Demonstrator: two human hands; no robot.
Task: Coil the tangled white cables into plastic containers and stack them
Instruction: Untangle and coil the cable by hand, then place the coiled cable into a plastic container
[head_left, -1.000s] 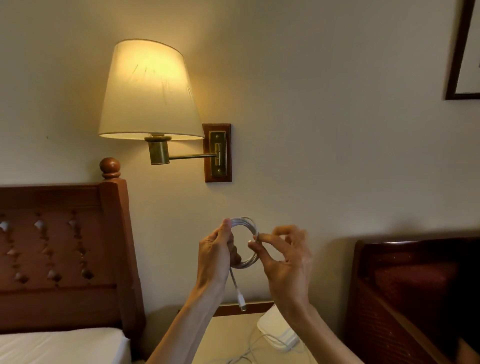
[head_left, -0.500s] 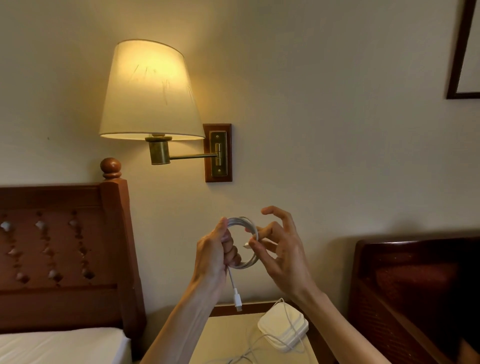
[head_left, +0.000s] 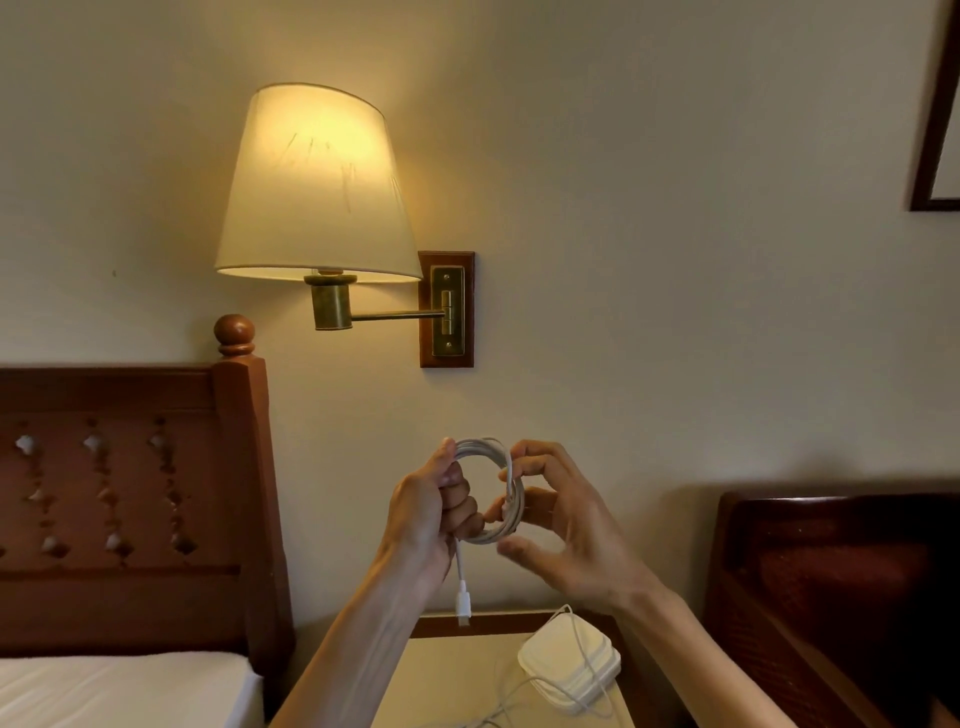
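- Both bare hands are being held up in front of a cream wall, above a pale-topped bedside table (head_left: 457, 675) with a dark wooden rim.
- The left hand (head_left: 423, 519) is closing around the left side of a coiled white cable (head_left: 491, 538), a round loop of several turns; its thumb is pressing on the top of the loop and its fingers (head_left: 460, 501) are curling tight through the middle of it.
- The right hand (head_left: 566, 535) is staying half open: the thumb and the forefinger are pinching the right side of the coil, while the other fingers (head_left: 524, 551) are spreading loosely below, clear of the cable.
- A short tail of the cable is hanging straight down from the left hand's grip, ending in a small white plug (head_left: 463, 603) that is dangling just above the table's back edge.
- A stack of white, rounded-square plastic containers (head_left: 569, 667) is sitting on the table, below the right wrist; a loose thin white cable (head_left: 584, 660) is trailing over the stack and across the tabletop.
- A lit wall lamp with a cream fabric shade (head_left: 317, 182) and brass arm is glowing above and to the left of the hands.
- A reddish carved wooden headboard (head_left: 119, 499) and a white mattress (head_left: 119, 686) are filling the left; a dark wooden chair (head_left: 831, 597) is standing at the right.
- A dark picture-frame corner (head_left: 930, 156) is showing top right.
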